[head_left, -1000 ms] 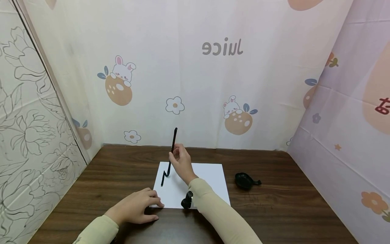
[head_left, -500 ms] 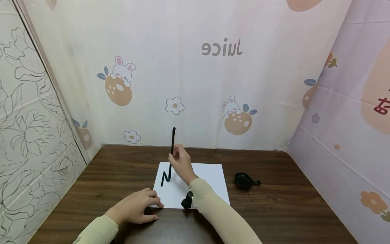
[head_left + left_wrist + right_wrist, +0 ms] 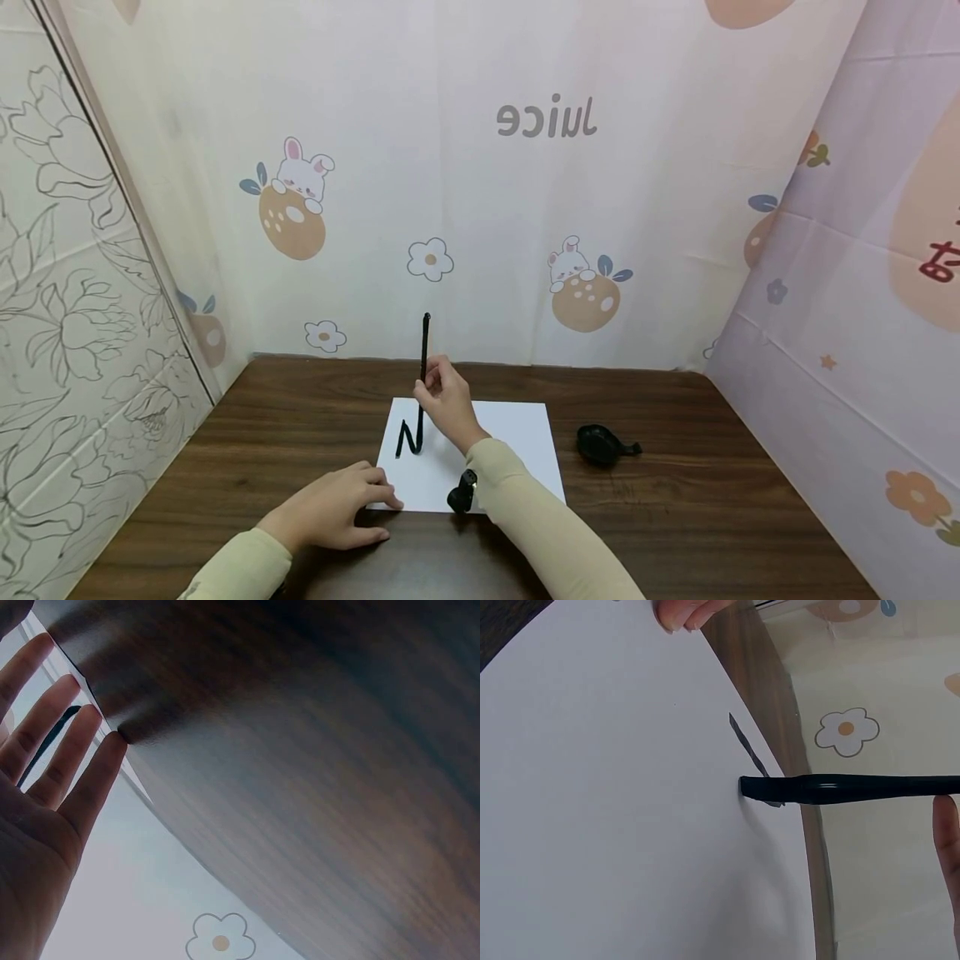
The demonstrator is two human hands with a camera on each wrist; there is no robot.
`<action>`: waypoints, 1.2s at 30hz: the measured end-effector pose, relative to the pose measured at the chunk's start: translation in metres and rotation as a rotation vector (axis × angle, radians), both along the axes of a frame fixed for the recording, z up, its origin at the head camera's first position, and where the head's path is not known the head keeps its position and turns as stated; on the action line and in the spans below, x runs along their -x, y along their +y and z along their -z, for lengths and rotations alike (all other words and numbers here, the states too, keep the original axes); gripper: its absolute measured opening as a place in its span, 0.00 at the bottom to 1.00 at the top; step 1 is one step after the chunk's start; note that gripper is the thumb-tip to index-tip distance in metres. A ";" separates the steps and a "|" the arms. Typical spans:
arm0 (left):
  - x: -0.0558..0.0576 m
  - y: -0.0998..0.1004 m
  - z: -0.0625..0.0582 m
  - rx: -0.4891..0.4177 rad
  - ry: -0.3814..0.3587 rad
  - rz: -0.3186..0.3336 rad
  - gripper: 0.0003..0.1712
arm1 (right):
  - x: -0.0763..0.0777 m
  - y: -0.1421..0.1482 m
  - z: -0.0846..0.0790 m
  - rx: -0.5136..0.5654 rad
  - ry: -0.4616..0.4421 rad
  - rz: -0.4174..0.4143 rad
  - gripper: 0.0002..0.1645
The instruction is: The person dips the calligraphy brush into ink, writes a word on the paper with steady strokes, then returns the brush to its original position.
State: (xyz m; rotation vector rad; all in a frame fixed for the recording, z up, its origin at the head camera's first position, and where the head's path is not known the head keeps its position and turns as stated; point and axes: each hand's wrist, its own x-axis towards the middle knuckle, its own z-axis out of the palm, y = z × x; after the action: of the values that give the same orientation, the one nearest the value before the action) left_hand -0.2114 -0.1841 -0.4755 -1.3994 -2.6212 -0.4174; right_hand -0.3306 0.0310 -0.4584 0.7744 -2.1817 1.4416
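Note:
My right hand (image 3: 447, 404) pinches the shaft of a black brush (image 3: 855, 789), which stands nearly upright over a sheet of white paper (image 3: 517, 450). In the right wrist view the brush's dark tip is at the paper, partly covering a black painted stroke. The head view shows these strokes (image 3: 407, 437) as an N-like zigzag on the sheet's left side, with the brush at its right end. My left hand (image 3: 337, 507) lies at the sheet's near left corner, fingers spread and fingertips on the paper's edge.
A small black dish (image 3: 598, 445) with a short handle sits to the right of the paper on the dark wooden table (image 3: 675, 508). Patterned curtains (image 3: 480, 183) close off the back and sides. A small black camera (image 3: 461, 492) is on the right wrist.
The brush has come down the sheet toward me, its top swinging slightly left to more upright. The black zigzag's second stroke has grown longer. The left hand has stayed put.

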 end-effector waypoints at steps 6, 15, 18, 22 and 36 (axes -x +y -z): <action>0.000 0.000 -0.001 0.000 -0.011 -0.001 0.14 | 0.001 0.000 0.000 -0.011 -0.006 -0.011 0.13; -0.001 0.000 -0.002 0.001 -0.018 -0.007 0.14 | -0.001 -0.001 -0.005 -0.018 -0.018 0.000 0.13; -0.001 0.000 -0.002 0.000 -0.015 -0.006 0.14 | -0.002 0.000 -0.006 -0.018 -0.008 0.002 0.12; -0.001 0.000 -0.001 -0.001 -0.017 -0.002 0.13 | -0.002 0.000 -0.008 -0.009 0.009 -0.001 0.12; 0.001 -0.001 0.000 0.006 -0.043 -0.009 0.14 | 0.000 0.004 -0.010 0.009 0.026 0.009 0.12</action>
State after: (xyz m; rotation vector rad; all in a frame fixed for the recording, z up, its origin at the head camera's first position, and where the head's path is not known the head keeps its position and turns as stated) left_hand -0.2125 -0.1848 -0.4755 -1.3947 -2.6647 -0.4436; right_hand -0.3304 0.0353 -0.4488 0.7751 -2.1552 1.4286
